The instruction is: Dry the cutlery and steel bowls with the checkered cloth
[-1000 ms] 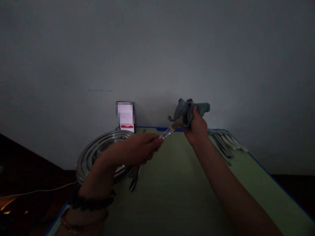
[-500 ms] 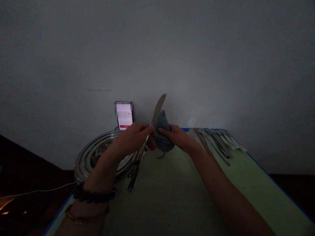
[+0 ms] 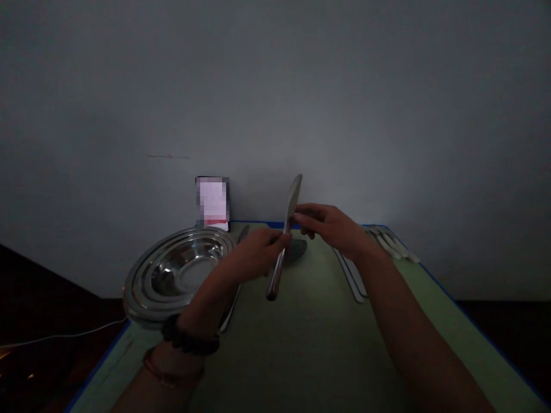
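Observation:
My left hand (image 3: 260, 252) grips a silver table knife (image 3: 279, 261) near the middle, its blade pointing up and its handle end hanging below the fingers. At the lower part of the blade, the fingertips of my right hand (image 3: 329, 226) close in on the knife from the right, the other fingers curled. Behind the knife, a dark grey knitted cloth (image 3: 298, 250) lies on the table, partly hidden by my left hand. Under my left forearm some cutlery (image 3: 230, 312) shows, mostly covered.
Nested steel basins (image 3: 138, 287) stand on the left of the green table (image 3: 310, 355). A lit phone (image 3: 214, 201) leans on the wall behind them. Long flat utensils (image 3: 350, 281) and several white-handled pieces of cutlery (image 3: 394, 244) lie at the right.
My right hand has let go of the cloth, which now lies on the table, and has moved to the knife blade. The knife has shifted right and stands more upright in my left hand.

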A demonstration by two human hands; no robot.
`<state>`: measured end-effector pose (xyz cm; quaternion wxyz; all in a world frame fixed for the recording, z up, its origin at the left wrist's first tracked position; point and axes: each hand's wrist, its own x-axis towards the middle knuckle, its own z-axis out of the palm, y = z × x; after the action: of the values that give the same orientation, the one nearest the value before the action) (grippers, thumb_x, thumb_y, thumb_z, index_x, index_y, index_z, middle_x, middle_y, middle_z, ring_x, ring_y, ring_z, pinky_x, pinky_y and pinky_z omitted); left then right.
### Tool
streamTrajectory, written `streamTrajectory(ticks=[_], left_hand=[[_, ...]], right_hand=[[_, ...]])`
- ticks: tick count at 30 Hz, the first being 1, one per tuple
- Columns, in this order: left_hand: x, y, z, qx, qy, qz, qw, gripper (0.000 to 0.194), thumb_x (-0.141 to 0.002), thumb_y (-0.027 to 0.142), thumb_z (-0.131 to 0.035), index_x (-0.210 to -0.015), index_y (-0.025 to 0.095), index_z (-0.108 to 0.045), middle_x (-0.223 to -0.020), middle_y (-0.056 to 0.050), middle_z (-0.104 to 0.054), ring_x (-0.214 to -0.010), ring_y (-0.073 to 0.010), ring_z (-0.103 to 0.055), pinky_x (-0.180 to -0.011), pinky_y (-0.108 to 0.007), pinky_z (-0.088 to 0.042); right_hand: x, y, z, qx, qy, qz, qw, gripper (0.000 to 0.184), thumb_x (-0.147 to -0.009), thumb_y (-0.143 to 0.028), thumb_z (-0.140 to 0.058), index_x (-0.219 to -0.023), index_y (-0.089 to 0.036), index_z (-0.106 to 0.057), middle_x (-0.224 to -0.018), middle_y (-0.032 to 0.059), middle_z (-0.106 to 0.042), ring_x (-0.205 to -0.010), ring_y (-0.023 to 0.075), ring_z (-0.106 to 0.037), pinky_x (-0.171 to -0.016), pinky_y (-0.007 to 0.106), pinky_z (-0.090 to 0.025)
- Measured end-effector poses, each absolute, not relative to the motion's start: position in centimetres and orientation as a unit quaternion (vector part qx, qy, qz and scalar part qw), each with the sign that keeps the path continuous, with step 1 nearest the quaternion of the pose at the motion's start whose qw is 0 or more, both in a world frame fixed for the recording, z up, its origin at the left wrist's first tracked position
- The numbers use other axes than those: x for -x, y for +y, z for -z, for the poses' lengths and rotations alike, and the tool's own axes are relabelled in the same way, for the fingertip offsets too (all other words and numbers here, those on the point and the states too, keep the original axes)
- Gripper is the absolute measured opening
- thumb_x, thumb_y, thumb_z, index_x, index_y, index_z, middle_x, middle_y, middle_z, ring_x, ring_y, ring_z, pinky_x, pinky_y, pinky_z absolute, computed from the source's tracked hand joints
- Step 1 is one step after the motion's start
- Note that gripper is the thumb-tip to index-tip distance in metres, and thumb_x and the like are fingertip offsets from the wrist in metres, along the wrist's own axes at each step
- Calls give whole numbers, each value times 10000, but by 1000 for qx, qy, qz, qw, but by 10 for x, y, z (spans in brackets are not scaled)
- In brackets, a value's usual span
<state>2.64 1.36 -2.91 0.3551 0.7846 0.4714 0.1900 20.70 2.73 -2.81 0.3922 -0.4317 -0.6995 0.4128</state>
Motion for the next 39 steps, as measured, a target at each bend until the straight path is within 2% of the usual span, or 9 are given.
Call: streamTrajectory(ticks=[3,8,11,14,18,24,28,34,39], left_hand=[[-48,9,40,-791,442,-184,382,349,-898,381,-342,-690,171,-529,-517,39,-492,-397,-96,-497,-406,-197,-388],[-84,14,58,-789,418,-170,416,309,-899,368,-370,-738,166,-541,-531,38,-511,-404,-108,-542,-416,-206,-420],[-102,24,73,-781,424,-156,430,273,-880,327,-428,-719,155,-565,-512,25,-543,-437,-122,-578,-458,-212,-445],[-118,33,92,-765,448,-154,437,312,-866,335,-474,-622,152,-542,-505,6,-560,-435,-126,-577,-459,-220,-445],[-138,39,113,-744,488,-170,425,296,-881,324,-471,-664,141,-556,-575,-24,-616,-424,-112,-552,-441,-222,-439],[-155,50,118,-750,485,-136,429,289,-893,332,-477,-738,124,-601,-634,-55,-682,-484,-122,-614,-486,-222,-493],[-163,52,117,-783,491,-118,363,365,-907,398,-423,-765,122,-615,-617,-73,-684,-488,-148,-626,-504,-245,-487],[-177,46,123,-827,523,-113,172,383,-900,367,-382,-838,121,-668,-858,-180,-706,-838,-275,-670,-751,-359,-465],[-182,48,127,-835,536,-90,88,402,-901,361,-341,-900,131,-670,-864,-178,-706,-826,-291,-669,-741,-387,-462]], right_hand=[[-217,24,41,462,-662,-422,414,300,-797,-402,-578,-935,-153,-670,-526,-57,-486,-477,65,-403,-483,231,-299],[-249,25,68,484,-621,-424,448,312,-793,-453,-558,-790,-154,-648,-488,-69,-438,-446,62,-365,-458,225,-266],[-276,26,80,543,-635,-309,455,329,-831,-434,-496,-836,-147,-657,-574,-24,-560,-486,83,-446,-493,235,-333],[-300,24,97,584,-638,-201,460,296,-849,-345,-470,-940,-135,-656,-778,55,-679,-655,139,-584,-640,287,-447],[-316,14,124,590,-687,-80,417,250,-845,-230,-461,-974,-139,-654,-942,110,-684,-879,208,-617,-841,388,-467],[-323,1,145,555,-723,-32,411,255,-868,-176,-433,-1014,-167,-642,-1032,96,-661,-1000,192,-600,-928,384,-463],[-327,-6,147,535,-766,14,356,262,-891,-228,-440,-1030,-171,-654,-1130,99,-656,-1053,212,-579,-958,422,-440],[-327,-9,146,546,-774,17,320,282,-898,-240,-429,-1023,-198,-679,-1123,63,-677,-1037,225,-569,-938,442,-431],[-326,-4,147,565,-761,-19,318,303,-878,-201,-439,-1082,-183,-664,-1094,56,-688,-1049,213,-564,-973,414,-413]])
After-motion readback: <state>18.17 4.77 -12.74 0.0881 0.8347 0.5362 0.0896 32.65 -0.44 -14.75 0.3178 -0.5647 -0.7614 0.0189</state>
